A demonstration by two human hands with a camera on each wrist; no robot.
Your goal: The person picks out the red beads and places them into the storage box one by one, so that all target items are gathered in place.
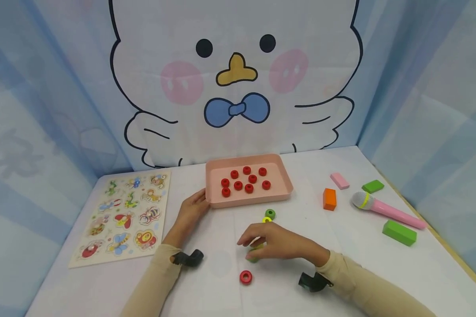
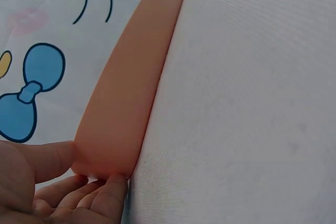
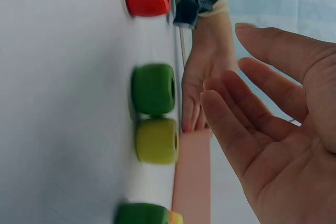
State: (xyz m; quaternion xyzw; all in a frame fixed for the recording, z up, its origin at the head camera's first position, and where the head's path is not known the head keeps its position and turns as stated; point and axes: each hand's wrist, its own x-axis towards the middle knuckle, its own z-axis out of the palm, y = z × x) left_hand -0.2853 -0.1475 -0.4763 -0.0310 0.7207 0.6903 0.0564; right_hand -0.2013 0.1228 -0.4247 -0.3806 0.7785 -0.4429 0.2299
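Note:
My left hand (image 1: 192, 211) grips the near left corner of a pink tray (image 1: 238, 204), thumb at the rim and fingers against the outer wall. Several red ring-shaped beads (image 1: 238, 185) lie inside the tray. Above the table hovers my right hand (image 1: 283, 242), its fingers loosely bent and holding nothing. Just beneath it sit a green bead (image 3: 153, 88) and a yellow bead (image 3: 157, 140), side by side; the hand partly hides them in the head view. A red bead (image 1: 246, 277) lies nearer me. Beyond the hand are another green bead (image 1: 270, 214) and yellow bead (image 1: 266, 219).
An insect picture board (image 1: 132, 220) lies on the left. To the right are a pink toy microphone (image 1: 392, 212), an orange block (image 1: 329, 199), a pink block (image 1: 340, 180) and two green blocks (image 1: 399, 232). A printed cloth (image 1: 238, 141) hangs behind the table.

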